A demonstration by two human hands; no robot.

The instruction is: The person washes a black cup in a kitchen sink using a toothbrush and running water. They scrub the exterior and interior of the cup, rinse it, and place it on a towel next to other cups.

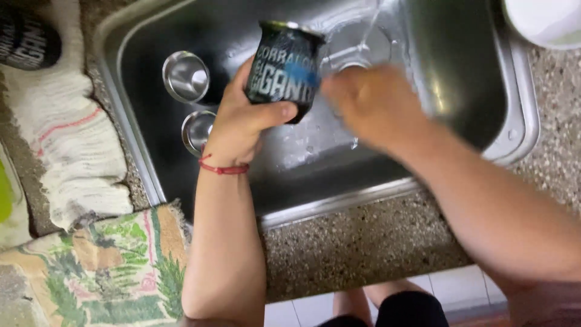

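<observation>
My left hand [242,118] grips a dark cup with light lettering and a metal rim [284,69], held tilted over the steel sink [460,66]. A red string bracelet is on that wrist. My right hand [372,103] is blurred, right beside the cup on its right, under a thin stream of water falling near the drain. Whether the right hand holds anything cannot be made out.
Two small steel cups [186,77] [196,130] lie at the sink's left side. A white cloth [66,139] and a green-patterned towel [103,266] cover the speckled counter [363,242] on the left. A similar dark cup [27,39] rests top left, a white container [544,21] top right.
</observation>
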